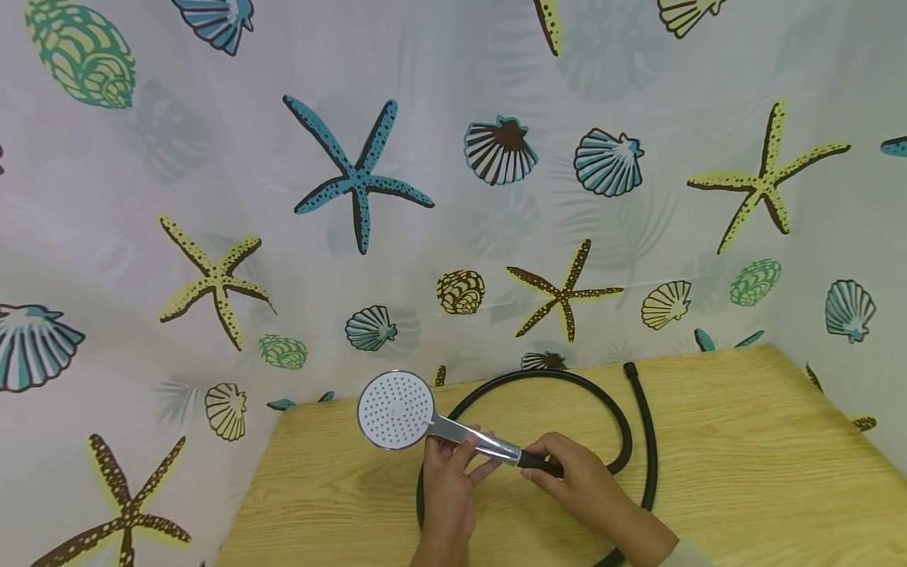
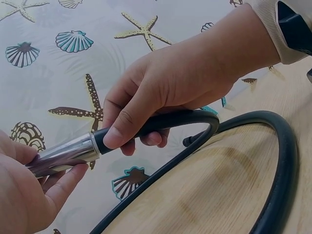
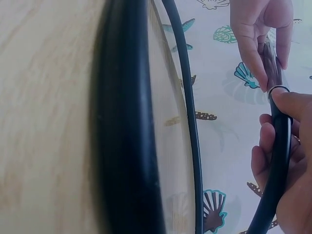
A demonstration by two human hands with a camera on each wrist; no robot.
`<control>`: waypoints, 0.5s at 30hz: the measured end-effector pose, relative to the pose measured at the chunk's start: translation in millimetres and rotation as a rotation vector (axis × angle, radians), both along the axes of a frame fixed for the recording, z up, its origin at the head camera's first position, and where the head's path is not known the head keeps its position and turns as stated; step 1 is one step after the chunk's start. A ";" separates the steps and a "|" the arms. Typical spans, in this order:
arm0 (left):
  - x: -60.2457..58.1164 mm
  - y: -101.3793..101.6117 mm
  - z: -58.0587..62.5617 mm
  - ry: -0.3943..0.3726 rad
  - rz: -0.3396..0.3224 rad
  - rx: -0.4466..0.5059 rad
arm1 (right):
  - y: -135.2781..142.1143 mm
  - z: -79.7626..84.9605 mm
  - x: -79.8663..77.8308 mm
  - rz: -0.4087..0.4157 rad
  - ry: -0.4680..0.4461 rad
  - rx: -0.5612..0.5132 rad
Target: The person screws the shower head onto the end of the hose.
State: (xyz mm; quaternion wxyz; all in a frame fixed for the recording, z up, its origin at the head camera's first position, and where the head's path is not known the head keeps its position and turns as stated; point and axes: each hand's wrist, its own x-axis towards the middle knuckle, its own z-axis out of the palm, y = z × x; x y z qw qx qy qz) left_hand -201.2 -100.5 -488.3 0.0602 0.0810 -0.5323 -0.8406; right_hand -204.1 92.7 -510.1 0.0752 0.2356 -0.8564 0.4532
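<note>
A shower head (image 1: pixel 395 410) with a round white nozzle face and chrome handle is held up over the wooden table, face toward the head camera. My left hand (image 1: pixel 450 480) grips its chrome handle (image 2: pixel 63 157) with thumb and fingers. At the handle's lower end, my right hand (image 1: pixel 577 476) pinches the end of a black hose (image 2: pixel 161 123), thumb on top and fingers curled beneath. In the left wrist view the hose end meets the chrome rim. The right wrist view shows both the left hand (image 3: pixel 263 29) and right hand (image 3: pixel 292 151) along the same line.
The hose loops behind the hands over the wooden table (image 1: pixel 744 441), its free end fitting (image 1: pixel 631 370) lying near the back edge. A curtain (image 1: pixel 439 213) printed with starfish and shells hangs behind and at both sides of the table.
</note>
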 end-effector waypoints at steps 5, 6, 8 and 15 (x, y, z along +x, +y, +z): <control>-0.3 0.4 -0.3 -0.002 0.004 -0.007 | 0.6 1.7 0.9 0.009 -0.013 0.001; -0.1 0.6 -0.2 -0.001 0.005 -0.008 | 0.7 1.9 1.1 0.011 -0.016 0.001; 0.3 0.9 0.0 -0.001 0.007 -0.009 | 0.9 2.3 1.4 0.014 -0.021 0.002; -0.2 0.9 -0.7 -0.001 0.004 -0.005 | 1.4 3.6 1.9 0.022 -0.035 0.002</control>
